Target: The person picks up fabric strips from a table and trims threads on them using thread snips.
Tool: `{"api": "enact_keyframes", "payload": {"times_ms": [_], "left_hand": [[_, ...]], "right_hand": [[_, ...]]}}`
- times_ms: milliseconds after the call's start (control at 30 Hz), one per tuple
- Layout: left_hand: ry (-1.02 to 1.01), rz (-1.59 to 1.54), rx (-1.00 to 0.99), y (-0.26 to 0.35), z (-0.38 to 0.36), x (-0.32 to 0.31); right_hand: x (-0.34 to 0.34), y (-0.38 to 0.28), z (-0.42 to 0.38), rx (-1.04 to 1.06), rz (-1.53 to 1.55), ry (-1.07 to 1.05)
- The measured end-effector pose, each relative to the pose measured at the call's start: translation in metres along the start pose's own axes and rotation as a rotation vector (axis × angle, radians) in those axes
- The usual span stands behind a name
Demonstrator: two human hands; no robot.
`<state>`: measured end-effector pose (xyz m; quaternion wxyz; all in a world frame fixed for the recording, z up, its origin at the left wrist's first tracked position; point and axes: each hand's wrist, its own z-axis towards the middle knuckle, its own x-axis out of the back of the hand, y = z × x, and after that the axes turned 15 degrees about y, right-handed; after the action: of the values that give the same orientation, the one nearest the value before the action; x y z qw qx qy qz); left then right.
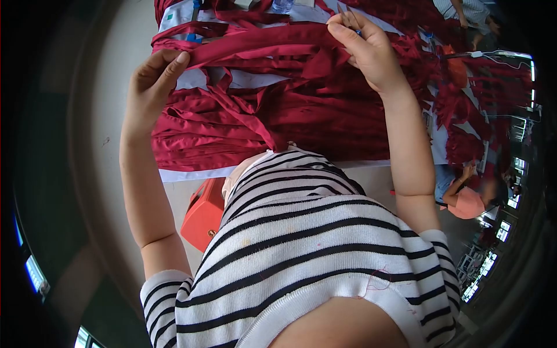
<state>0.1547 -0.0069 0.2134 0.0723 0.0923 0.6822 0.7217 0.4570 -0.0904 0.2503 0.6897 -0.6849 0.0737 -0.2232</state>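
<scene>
Your black-and-white striped top (313, 249) fills the foreground, and beyond it your left hand (155, 81) pinches a dark red strip (261, 45) between thumb and fingers! Your right hand (368, 52), fingers curled in, grips it farther along, a pointed tool (346, 17) poking up there. The strip stretches above the worktop (194, 174), over heaped red cloth (331, 122).

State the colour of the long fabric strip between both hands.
The long strip is deep red, clearest in head view.
</scene>
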Motion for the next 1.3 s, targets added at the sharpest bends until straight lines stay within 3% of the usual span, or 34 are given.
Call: {"api": "enact_keyframes", "payload": {"times_ms": [167,233,333,367,433,533,633,667,700,767,800,833,867,900,967,1033,1100,1167,1300], "left_hand": [[0.099,0.063,-0.198,0.036,0.011,-0.001],[0.033,0.146,-0.244,0.042,0.021,0.009],[-0.101,0.512,-0.541,0.054,0.026,-0.002],[-0.206,0.471,-0.698,0.051,0.031,-0.010],[-0.282,0.127,-0.604,0.043,0.029,-0.039],[-0.596,-0.125,-0.200,0.049,0.025,-0.066],[-0.792,-0.090,-0.113,0.043,0.019,-0.084],[-0.740,-0.069,-0.195,0.033,0.018,-0.088],[-0.708,-0.128,-0.110,0.027,0.018,-0.089],[-0.642,-0.242,0.061,0.019,0.019,-0.087],[-0.771,-0.393,0.178,0.019,0.019,-0.082],[-0.700,-0.453,0.240,0.021,0.013,-0.082],[-0.625,-0.512,0.301,0.024,0.005,-0.082],[-0.542,-0.570,0.362,0.025,0.001,-0.083],[-0.532,-0.628,0.218,0.017,-0.001,-0.084],[-0.451,-0.618,0.157,0.018,-0.005,-0.085],[-0.499,-0.626,0.106,0.003,0.000,-0.081],[-0.453,-0.800,0.155,0.006,-0.008,-0.087],[-0.381,-0.563,0.142,0.017,-0.017,-0.090]], "right_hand": [[0.003,-0.029,-0.018,-0.051,0.098,-0.025],[0.006,-0.034,-0.023,-0.061,0.224,-0.054],[0.007,-0.042,-0.024,0.026,0.137,-0.133],[0.006,-0.047,-0.024,0.055,0.085,-0.178],[-0.003,-0.048,-0.021,0.122,0.133,-0.365],[-0.011,-0.053,-0.018,0.209,0.051,-0.480],[-0.012,-0.053,-0.010,0.224,-0.009,-0.488],[-0.012,-0.049,-0.006,0.186,0.010,-0.481],[-0.012,-0.045,-0.004,0.148,0.028,-0.474],[-0.019,-0.030,-0.007,0.264,0.106,-0.193],[-0.022,-0.025,-0.007,0.321,0.128,-0.063],[-0.025,-0.023,-0.008,0.375,0.150,0.066],[-0.022,-0.025,-0.022,0.205,0.262,0.123],[-0.022,-0.018,-0.026,0.310,0.207,0.099],[-0.022,0.003,-0.036,0.520,0.103,0.045],[-0.033,0.007,-0.052,0.363,0.157,-0.006],[-0.036,0.011,-0.058,0.251,0.184,-0.010],[-0.033,0.009,-0.060,0.253,0.128,-0.032],[-0.029,0.008,-0.068,0.245,0.069,-0.017]]}}
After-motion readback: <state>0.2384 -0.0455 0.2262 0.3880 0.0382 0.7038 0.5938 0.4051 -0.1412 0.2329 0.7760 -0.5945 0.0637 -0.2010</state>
